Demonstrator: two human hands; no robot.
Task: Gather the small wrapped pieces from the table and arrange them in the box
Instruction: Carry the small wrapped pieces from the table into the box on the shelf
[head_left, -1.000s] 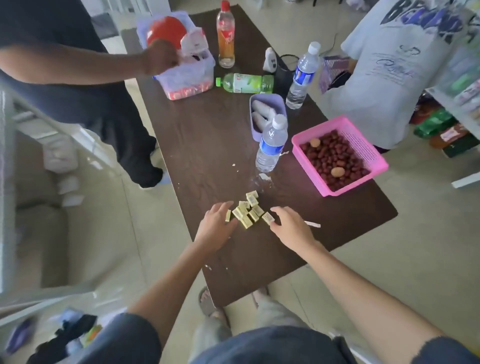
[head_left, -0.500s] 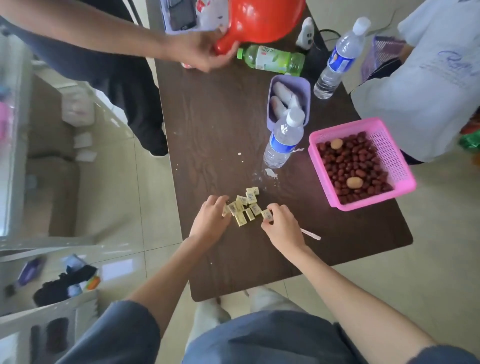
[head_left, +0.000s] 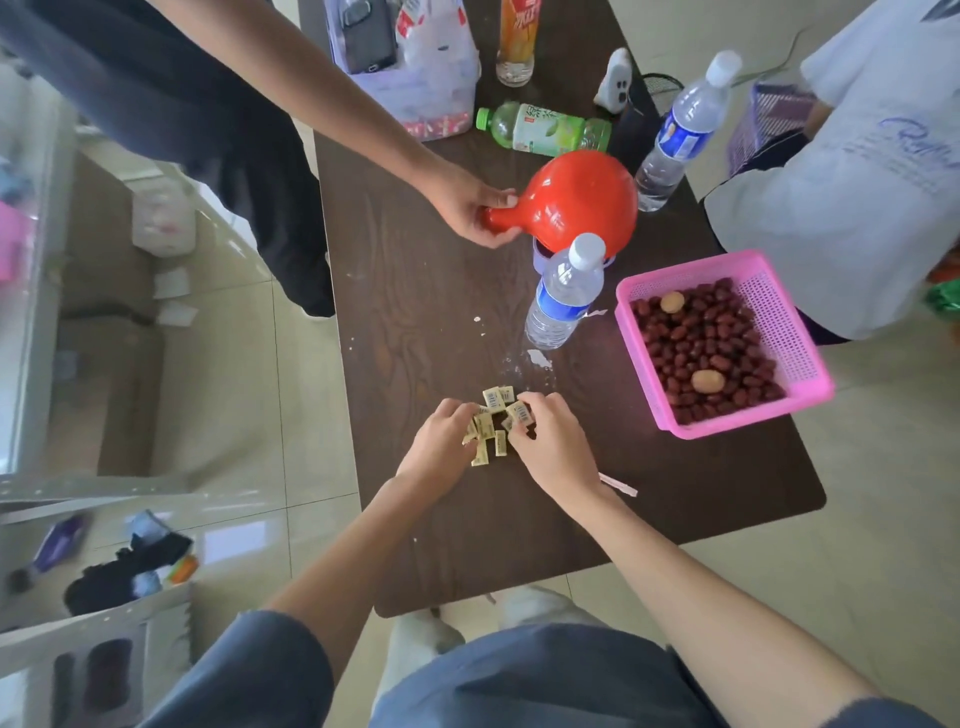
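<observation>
Wrappers of pale yellow foil or paper, each a small square piece printed with a barcode, lie in a loose heap on the dark brown wood-grain table, near its front edge. The left hand sits against the heap's left side with fingers curled inward, touching the nearest pieces. The right hand closes in from the other side, fingers bent over the heap, and appears to pinch one barcode-printed piece at its fingertips; how many pieces each hand actually holds cannot be told.

By their look, the pieces are very light and stiff enough to keep their shape, but smooth-wrapped, so they will likely skid on the tabletop and slip out of a loose handful. Cupping both hands under and around the heap, or pinching single pieces by their flat faces, seems the safest hold. Squeezing hard risks crumpling the wrappers.

Which container is the box is not certain; a small lilac tub peeks out beyond a clear plastic water bottle with a blue label. Another person's hand holds a glossy red round-bodied funnel-like vessel right over that tub. A pink perforated plastic basket of dark red dates stands to the right, well apart from the heap.
</observation>
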